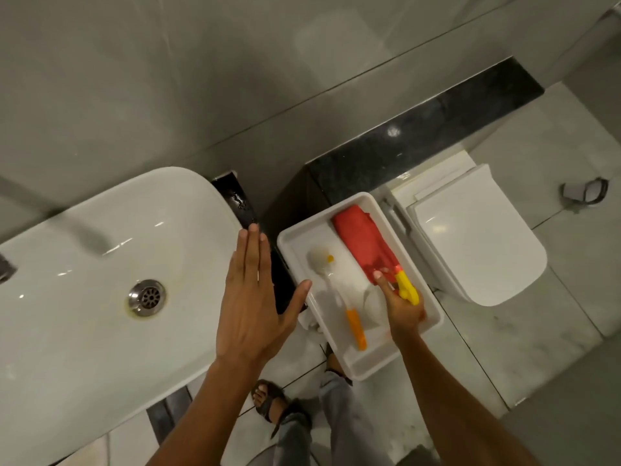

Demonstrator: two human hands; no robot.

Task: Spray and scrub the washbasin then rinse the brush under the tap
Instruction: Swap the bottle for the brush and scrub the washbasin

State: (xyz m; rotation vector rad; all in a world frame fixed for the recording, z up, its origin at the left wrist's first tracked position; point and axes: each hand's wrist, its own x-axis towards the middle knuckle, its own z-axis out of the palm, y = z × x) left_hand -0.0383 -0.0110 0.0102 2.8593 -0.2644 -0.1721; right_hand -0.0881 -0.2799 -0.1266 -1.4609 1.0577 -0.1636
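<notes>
A glossy white oval ceramic washbasin (84, 264) fills the left of the view, its round steel drain (147, 297) bare and a grey tap spout (85, 235) blurred above the bowl. To its right a white rectangular plastic tray (364, 364) sits at an angle, next to a closed white toilet (470, 247) under a black stone ledge (420, 136). A folded red cloth (361, 240) lies in the tray's far half. Beside the cloth lies a scrubbing brush with a pale round head and orange handle (354, 326), just left of the right hand (401, 309) and untouched by it. That hand reaches into the tray, its fingers wrapped around a clear spray bottle's yellow and red trigger head (408, 287). The left hand (250, 297) hovers flat over the basin's right rim, fingers pressed together and thumb spread, its tip at the tray's edge
</notes>
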